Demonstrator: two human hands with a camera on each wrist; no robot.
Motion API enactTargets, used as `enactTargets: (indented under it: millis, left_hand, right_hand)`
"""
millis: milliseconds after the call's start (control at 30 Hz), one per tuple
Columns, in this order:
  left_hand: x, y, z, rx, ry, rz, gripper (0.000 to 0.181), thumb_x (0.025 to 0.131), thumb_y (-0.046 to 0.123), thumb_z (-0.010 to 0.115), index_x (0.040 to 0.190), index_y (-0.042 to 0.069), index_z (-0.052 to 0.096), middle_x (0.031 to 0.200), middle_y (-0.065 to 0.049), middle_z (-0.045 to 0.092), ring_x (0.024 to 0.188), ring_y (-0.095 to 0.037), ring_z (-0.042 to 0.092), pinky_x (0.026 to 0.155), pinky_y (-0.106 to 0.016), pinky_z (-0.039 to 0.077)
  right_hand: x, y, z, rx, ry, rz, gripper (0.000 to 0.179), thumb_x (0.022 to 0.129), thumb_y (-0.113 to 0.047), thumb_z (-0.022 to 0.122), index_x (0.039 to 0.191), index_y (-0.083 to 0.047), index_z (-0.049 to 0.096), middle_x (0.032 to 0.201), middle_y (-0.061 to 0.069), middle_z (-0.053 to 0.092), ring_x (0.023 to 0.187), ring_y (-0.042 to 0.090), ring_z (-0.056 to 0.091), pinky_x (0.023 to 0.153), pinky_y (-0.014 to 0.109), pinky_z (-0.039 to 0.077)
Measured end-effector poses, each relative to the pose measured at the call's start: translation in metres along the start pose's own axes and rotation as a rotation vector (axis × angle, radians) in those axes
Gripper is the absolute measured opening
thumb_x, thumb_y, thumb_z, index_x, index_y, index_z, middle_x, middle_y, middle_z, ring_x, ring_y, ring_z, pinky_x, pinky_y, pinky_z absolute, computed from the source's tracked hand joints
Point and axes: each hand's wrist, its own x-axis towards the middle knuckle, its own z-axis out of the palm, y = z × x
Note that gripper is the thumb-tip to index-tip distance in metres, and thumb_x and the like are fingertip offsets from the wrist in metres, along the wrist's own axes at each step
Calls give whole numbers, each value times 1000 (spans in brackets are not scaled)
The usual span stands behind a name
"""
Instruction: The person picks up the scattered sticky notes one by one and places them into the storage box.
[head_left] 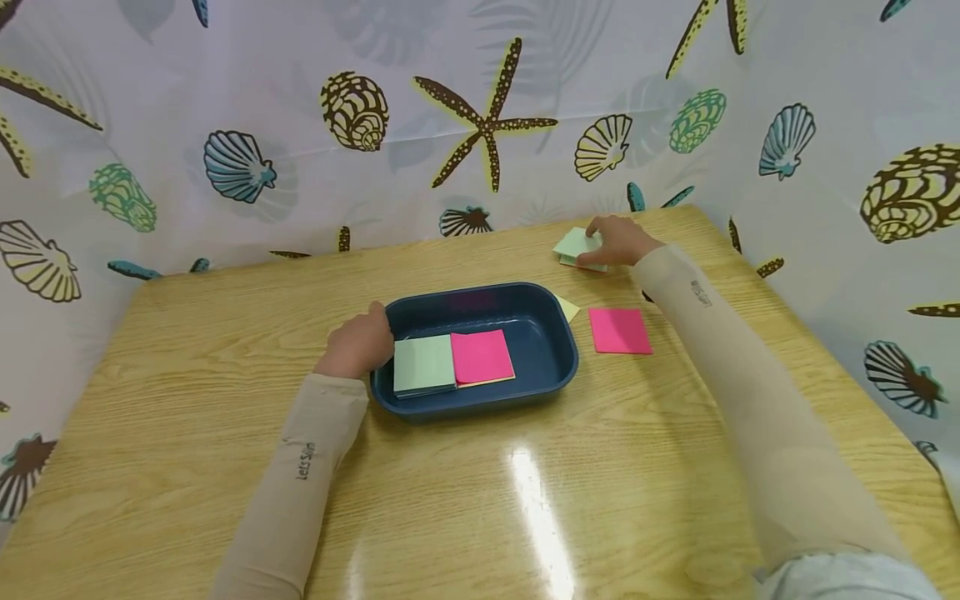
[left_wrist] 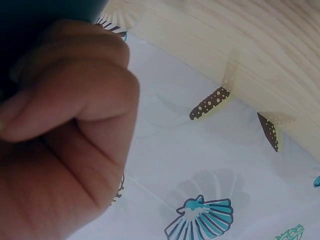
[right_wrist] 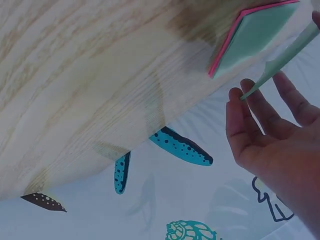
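Note:
A dark blue plastic tray [head_left: 465, 412] rests on the table, and my left hand [head_left: 358, 343] grips its left rim with curled fingers. Inside, a pale green pad of sticky notes [head_left: 423, 364] lies beside a pink pad [head_left: 482, 357] with a yellowish edge under it. At the table's back right, my right hand [head_left: 624, 242] pinches a thin pale green pad of sticky notes [right_wrist: 289, 56] between thumb and fingers. The right wrist view shows it lifted and tilted, apart from another green pad [right_wrist: 260, 37] with a pink edge beneath.
A pink pad [head_left: 620, 331] lies on the table [head_left: 480, 483] right of the tray. A yellow note [head_left: 567, 309] pokes out from behind the tray's right end. Patterned cloth [head_left: 420, 200] with shells and starfish hangs along the table's back and right sides.

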Motion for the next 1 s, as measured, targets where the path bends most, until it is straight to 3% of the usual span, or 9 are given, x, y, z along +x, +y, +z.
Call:
enactTargets:
  millis: [333,567,700,867,1000]
  left_hand:
    - [-1,-1,0,-3,1,-5,54,100,12,35,146,-11,17,121,-32,56,103,-40,59,89,-55,44]
    - [-2,-1,1,-3,-6,-13,55,100,12,35,147,-10,16,122,-31,56,104,-41,58,90,-55,44]
    - [-1,-1,2,-4,-12,-19,55,100,13,35,147,-10,15,123,-31,55,105,-41,58,91,-56,44]
    - [-1,0,0,-7,-22,-26,54,101,13,36,146,-10,16,123,-31,55,103,-39,59,90,-55,44]
    - [0,3,0,-11,-23,-31,55,101,13,36,147,-9,16,125,-31,54,105,-39,58,92,-55,43]
  right_hand:
    - [-22,-25,-7,135,78,-116,58,87,-33,69,125,3,44,131,25,48,116,37,48,98,50,37]
    - [-47,-61,-14,192,115,-220,56,81,-33,77,121,-3,51,131,18,50,117,33,46,97,48,39]
    - [-63,-87,-17,194,86,-319,55,77,-29,81,120,-7,55,125,14,54,109,29,47,90,45,41]
    - [-80,-121,-21,144,1,-466,56,76,-30,83,120,-8,56,122,10,55,110,26,48,91,44,42]
    - [-91,-144,-19,75,-81,-523,58,77,-29,82,125,-8,55,124,8,55,107,25,49,89,41,43]
